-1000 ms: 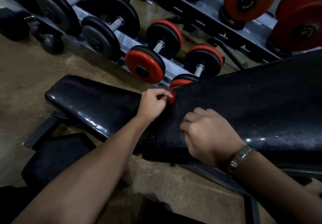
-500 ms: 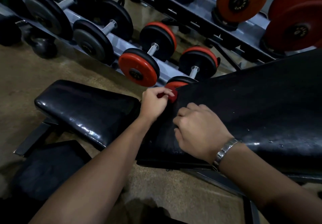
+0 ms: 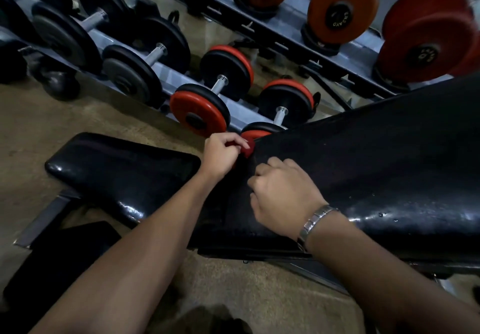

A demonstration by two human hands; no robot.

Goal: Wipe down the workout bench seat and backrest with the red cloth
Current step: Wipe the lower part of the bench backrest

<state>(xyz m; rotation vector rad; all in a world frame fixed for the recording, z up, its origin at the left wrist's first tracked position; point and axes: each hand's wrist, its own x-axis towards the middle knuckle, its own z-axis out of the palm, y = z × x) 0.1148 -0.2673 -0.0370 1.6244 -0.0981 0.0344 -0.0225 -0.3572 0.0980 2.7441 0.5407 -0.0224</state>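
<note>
The black padded bench seat (image 3: 122, 170) lies low at the left and the raised black backrest (image 3: 376, 162) slopes up to the right. My left hand (image 3: 220, 157) is closed on a bunched red cloth (image 3: 246, 150) at the backrest's lower far corner, beside the gap between the two pads. Only a small lump of the cloth shows past the fingers. My right hand (image 3: 283, 196), a metal watch on its wrist, rests curled on the lower end of the backrest with nothing seen in it.
A grey dumbbell rack (image 3: 166, 74) with black and red dumbbells (image 3: 207, 105) runs just behind the bench. Orange and red weight plates (image 3: 342, 14) stand on a second rail further back. The bench's metal frame (image 3: 41, 219) and a dark pad (image 3: 57, 263) lie on the concrete floor at lower left.
The view has drifted a little; both hands stay at the seat–backrest joint, the left still holding the cloth. My right hand has crept slightly toward the left one.
</note>
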